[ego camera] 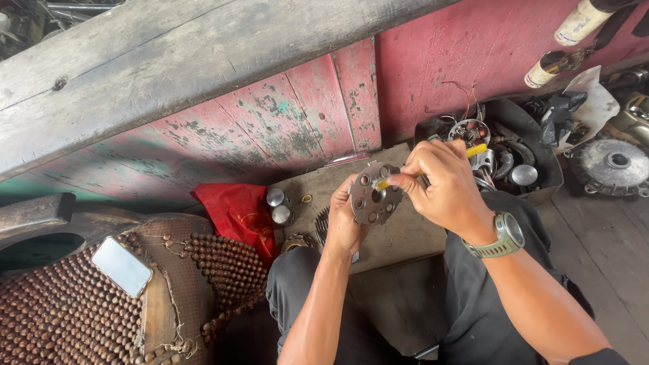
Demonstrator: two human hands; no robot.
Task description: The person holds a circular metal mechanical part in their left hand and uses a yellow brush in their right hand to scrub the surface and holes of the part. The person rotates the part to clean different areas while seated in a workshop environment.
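While the person sits with knees drawn up, both hands work just above the lap. The left hand (343, 223) grips a round grey metal plate (374, 196) by its lower left edge and holds it upright, its ring of holes facing the camera. The right hand (443, 186), a green-strapped watch (503, 236) on its wrist, is closed around a thin yellow-handled tool (433, 165) whose tip rests at the plate's centre hole.

Just beyond the hands lies a flat wooden board (399, 236) serving as a bench, with two small shiny caps (278, 206) near its left end and a red cloth (238, 213) beside them. To the left, a phone (122, 265) lies face-up on a wooden beaded seat cover (67, 311).

Farther off, on the right, a dark tray (527, 145) holds a tangle of wires and engine parts, and a large round metal cover (612, 165) sits on the plank floor by the flaking red wall (433, 61).

As I judge it, the plate is pinched at one edge only, so a hard push from the tool could twist it loose and drop it between the knees. The tip could also skid off the hole towards the left fingers.
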